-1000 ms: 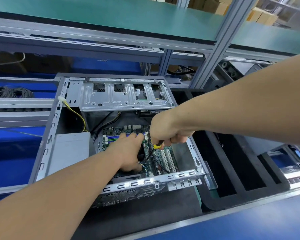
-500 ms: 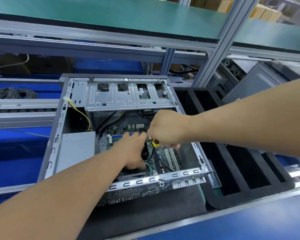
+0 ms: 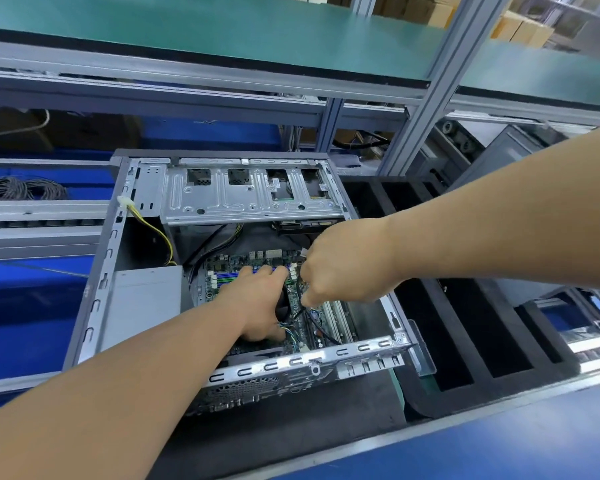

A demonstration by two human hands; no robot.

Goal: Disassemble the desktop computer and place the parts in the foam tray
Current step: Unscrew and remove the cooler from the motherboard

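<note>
The left hand point(image 3: 260, 303) lies curled over a dark part on the green motherboard point(image 3: 253, 263); the right hand point(image 3: 340, 265) is fisted, its contents hidden. The boxy grey metal computer case point(image 3: 94, 296) lies open-side up, long axis running away from me, black foam tray point(image 3: 426, 327) beside it.

Left hand point(image 3: 260, 303) palm-down, fingers curled; right hand point(image 3: 336, 265) fisted, knuckles up.

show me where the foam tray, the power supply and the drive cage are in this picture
foam tray point(image 3: 426, 308): head view, on a black divider wall between compartments.
power supply point(image 3: 146, 303): head view, on its flat grey top face.
drive cage point(image 3: 250, 197): head view, on the silver plate below its cutouts.
</note>
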